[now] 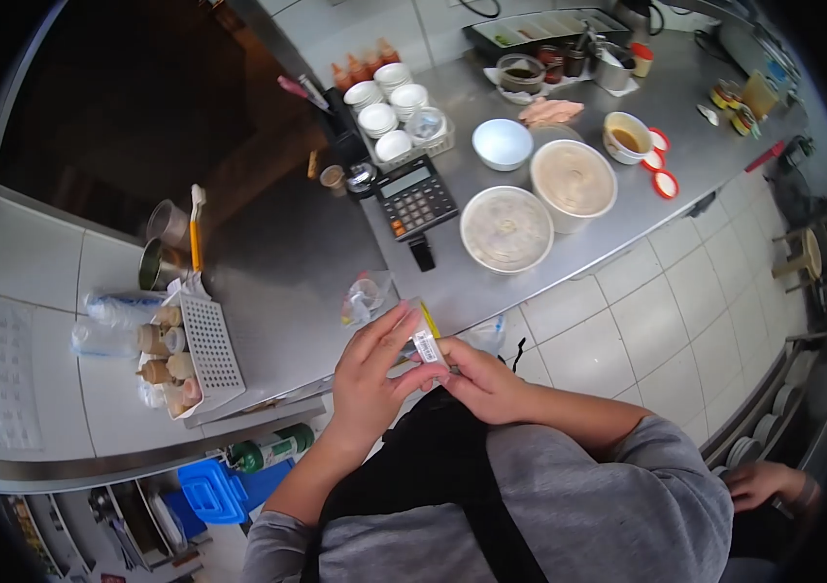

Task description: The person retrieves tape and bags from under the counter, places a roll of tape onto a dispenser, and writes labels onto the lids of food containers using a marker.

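A small clear packet with a white printed label and a yellow edge (pixel 426 346) is held between both hands, in front of the black apron. My left hand (pixel 372 361) grips its left side, fingers along the top and thumb below. My right hand (pixel 479 379) pinches its lower right side. What lies inside the packet is too small to tell. Just beyond the hands, a crumpled clear plastic bag (pixel 367 296) lies at the counter's edge. A black calculator (pixel 415 197) sits farther up the steel counter (pixel 462 282).
Two lidded tubs (pixel 506 229), a white bowl (pixel 502 145) and a basket of stacked cups (pixel 411 146) stand on the counter. A perforated basket of bottles (pixel 211 348) is at left. Another person's hand (pixel 765 483) shows at lower right.
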Motion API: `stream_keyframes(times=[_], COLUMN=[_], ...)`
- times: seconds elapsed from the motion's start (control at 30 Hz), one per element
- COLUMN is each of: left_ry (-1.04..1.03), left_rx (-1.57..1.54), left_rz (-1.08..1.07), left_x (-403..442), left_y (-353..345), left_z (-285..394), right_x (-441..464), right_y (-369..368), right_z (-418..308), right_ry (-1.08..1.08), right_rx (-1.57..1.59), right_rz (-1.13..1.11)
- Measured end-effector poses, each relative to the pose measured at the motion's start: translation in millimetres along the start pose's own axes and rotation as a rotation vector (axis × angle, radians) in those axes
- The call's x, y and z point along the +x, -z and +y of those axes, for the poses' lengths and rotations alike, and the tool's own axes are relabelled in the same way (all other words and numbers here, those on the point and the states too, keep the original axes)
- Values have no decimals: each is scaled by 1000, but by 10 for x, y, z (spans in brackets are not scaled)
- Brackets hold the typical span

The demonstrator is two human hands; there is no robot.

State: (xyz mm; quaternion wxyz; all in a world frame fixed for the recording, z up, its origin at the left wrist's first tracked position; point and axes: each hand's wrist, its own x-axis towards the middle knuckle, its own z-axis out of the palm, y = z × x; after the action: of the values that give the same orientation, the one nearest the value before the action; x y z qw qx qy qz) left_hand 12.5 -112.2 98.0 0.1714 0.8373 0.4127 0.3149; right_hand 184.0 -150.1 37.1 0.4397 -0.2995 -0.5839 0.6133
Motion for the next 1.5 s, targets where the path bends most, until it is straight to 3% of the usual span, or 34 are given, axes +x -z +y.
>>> stream_keyframes(times=[0.13, 0.2, 0.27, 0.33, 0.4, 0.53, 0.6, 0.87, 1.1, 1.17, 1.27, 1.4, 1.47, 1.5], left_ry=[-8, 47, 115, 317, 388, 206, -44, -208, -221, -349, -351, -220, -157, -212], left_rx=[-29, -75, -129, -519, -625, -500, -287, -218, -183, -102, -223, -123, -204, -242], left_rz=[63, 50, -21, -39, -116, -68, -106, -89, -158, -305, -339, -355, -290, -142], left_x=[45, 41, -8, -48, -110, -140, -201, -226, -97, -69, -107, -213, -310, -340], left_y=[211, 375, 535, 665, 789, 957, 994, 1050, 1257, 1327, 1304, 1366, 1317, 1257], left_z=[-120, -226, -393, -560, -688, -677, -742, -847, -694, -741, -802, -732, -744, -742], right_x=[335, 476, 605, 699, 800, 880, 895, 847, 783, 785, 758, 739, 701, 705], right_y=[-47, -107, -192, -330, -412, -647, -723, -932, -954, -938, -904, -869, -864, -899], right_z=[-95, -199, -214, -248, -347, -397, -407, -470, -464, -413, -336, -428, -485, -462], right_ry=[39, -89, -69, -58, -122, -145, -144, -116, -167, -179, -209, -189, -124, 16], right_rx=[141, 260, 321, 403, 463, 567, 574, 682, 741, 693, 650, 495, 197, 69], right_rz=[-79, -183, -202, -191, -161, 10, 7, 47, 1, -94, -126, -109, -109, -52])
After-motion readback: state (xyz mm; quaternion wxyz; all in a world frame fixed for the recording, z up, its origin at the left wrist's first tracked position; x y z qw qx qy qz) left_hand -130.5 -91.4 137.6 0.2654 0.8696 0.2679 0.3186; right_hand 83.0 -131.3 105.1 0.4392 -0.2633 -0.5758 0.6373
